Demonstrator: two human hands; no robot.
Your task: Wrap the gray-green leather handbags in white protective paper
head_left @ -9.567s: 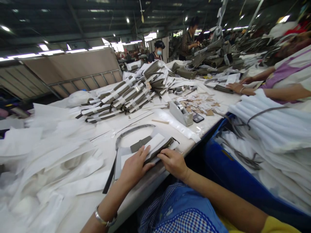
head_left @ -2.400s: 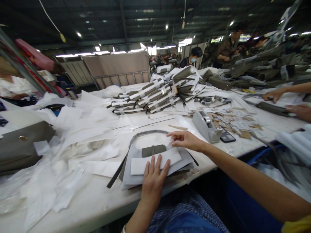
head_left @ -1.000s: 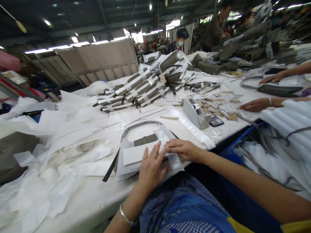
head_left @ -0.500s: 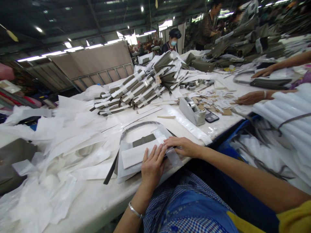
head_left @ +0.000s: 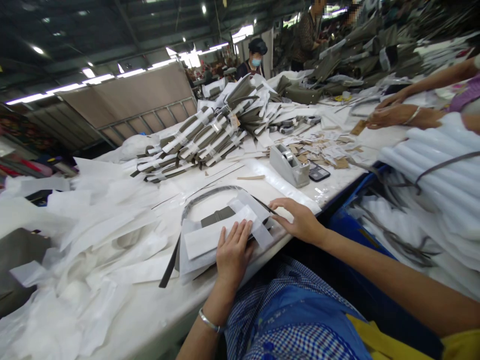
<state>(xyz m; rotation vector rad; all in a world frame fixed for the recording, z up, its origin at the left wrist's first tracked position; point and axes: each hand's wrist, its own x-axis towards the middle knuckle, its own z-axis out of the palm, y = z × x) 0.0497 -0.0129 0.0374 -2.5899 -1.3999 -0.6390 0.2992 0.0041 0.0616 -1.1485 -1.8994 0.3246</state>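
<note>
A flat dark olive piece (head_left: 217,216) with a long looped handle (head_left: 210,191) lies on the table in front of me, partly covered by white sheets (head_left: 210,236). My left hand (head_left: 233,247) rests flat on the white sheets, fingers spread. On the right side, my right hand (head_left: 296,218) has thumb and forefinger closing on the end of a dark strap (head_left: 262,204). The strap's other end (head_left: 170,265) sticks out at the lower left of the piece.
Beyond lie a tape dispenser (head_left: 288,165), a phone (head_left: 318,172), scattered tags (head_left: 333,147) and a pile of wrapped olive pieces (head_left: 210,132). White sheets (head_left: 101,240) cover the left. At right, a co-worker's hands (head_left: 390,115) hold a brown tag (head_left: 359,127).
My right hand has moved off the white sheets, to the right, onto the dark strap. My left hand stays on the sheets. The co-worker's hands have come together at a brown tag.
</note>
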